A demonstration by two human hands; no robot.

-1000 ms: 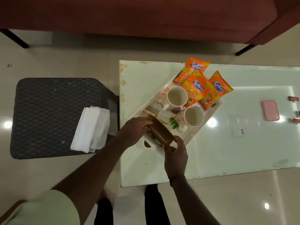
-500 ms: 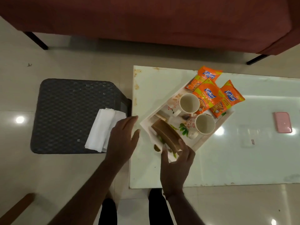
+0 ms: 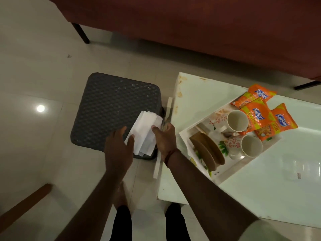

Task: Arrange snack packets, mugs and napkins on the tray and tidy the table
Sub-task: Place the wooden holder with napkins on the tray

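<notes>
A stack of white napkins (image 3: 145, 132) lies on the near right corner of a dark woven stool (image 3: 112, 105). My left hand (image 3: 119, 150) touches its left edge with straight fingers and thumb. My right hand (image 3: 165, 139) has its thumb on the stack's right edge, fingers curled beside it. On the white table (image 3: 196, 94) stands a white floral tray (image 3: 243, 169). It carries two cream mugs (image 3: 238, 120) (image 3: 251, 146), three orange snack packets (image 3: 255, 115) and a brown curved piece (image 3: 206, 150) standing on edge.
A red-brown sofa (image 3: 191, 23) on dark legs runs behind the table and stool. Glossy tiled floor (image 3: 34, 75) spreads to the left. A wooden edge (image 3: 24, 200) juts in at the lower left. My legs (image 3: 121, 223) stand between stool and table.
Both hands left the brown piece on the tray and swung left to the napkin stack on the stool. The view turned left with them.
</notes>
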